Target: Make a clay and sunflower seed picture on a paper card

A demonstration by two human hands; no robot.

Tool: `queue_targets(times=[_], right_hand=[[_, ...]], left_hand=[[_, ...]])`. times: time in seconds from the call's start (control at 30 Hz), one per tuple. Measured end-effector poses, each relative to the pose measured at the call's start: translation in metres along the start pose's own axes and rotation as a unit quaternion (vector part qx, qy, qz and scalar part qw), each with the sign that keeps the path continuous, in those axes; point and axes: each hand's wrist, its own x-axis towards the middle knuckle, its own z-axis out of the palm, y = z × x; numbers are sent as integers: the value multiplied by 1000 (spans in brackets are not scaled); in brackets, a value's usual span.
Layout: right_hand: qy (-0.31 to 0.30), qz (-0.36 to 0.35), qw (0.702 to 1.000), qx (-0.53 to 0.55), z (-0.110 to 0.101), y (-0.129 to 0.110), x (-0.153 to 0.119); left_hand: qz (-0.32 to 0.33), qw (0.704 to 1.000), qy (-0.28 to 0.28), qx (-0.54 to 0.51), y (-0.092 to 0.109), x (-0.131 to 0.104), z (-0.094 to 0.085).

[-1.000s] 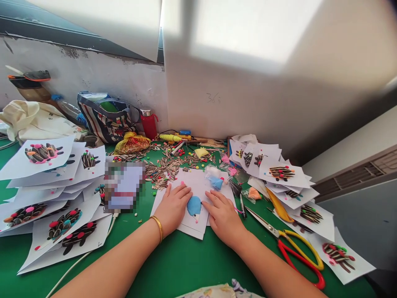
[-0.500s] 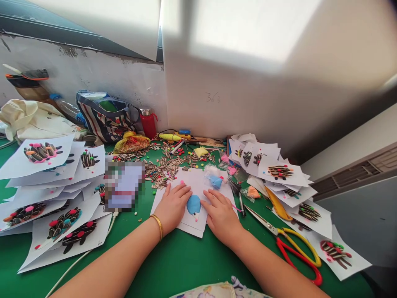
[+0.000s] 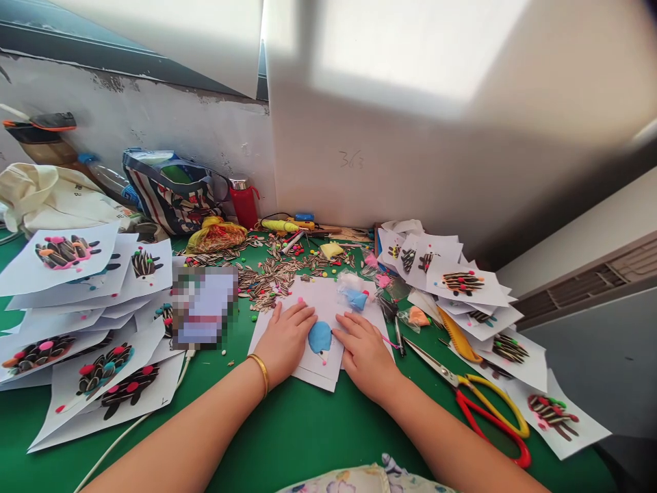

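Note:
Between my two hands lies a sheet of white paper on top of other sheets. A flat blue clay patch is stuck on it, with a small eye and a pink dot at its lower end. My left hand, with a gold bangle at the wrist, rests flat on the paper left of the patch. On the other side my right hand lies with fingers stretched out, fingertips close to the patch's edge. Neither hand holds anything. Just beyond my right fingers sits a bag of blue clay.
Striped seeds are scattered at the back. Stacked seed pictures stand left, and more picture sheets right. Scissors lie right of my right hand. A blurred phone with a cable is at the left, a red bottle behind.
Both hands stay in the same place on the paper. The whole view has shifted very slightly; nothing was taken hold of or let go.

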Motion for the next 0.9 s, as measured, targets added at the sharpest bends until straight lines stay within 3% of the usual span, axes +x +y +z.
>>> queue_targets(times=[0.3, 0.67, 0.8, 0.9], right_hand=[[-1, 28, 1000, 8, -3, 3, 1], [3, -4, 1000, -19, 0, 0, 0], [27, -1, 999, 19, 0, 3, 1], [42, -3, 998, 38, 1, 7, 1]], left_hand=[[-1, 1000, 6, 3, 0, -1, 0], [2, 999, 24, -22, 0, -1, 0], [-11, 995, 58, -80, -5, 1, -2], [-62, 985, 96, -131, -13, 2, -10]])
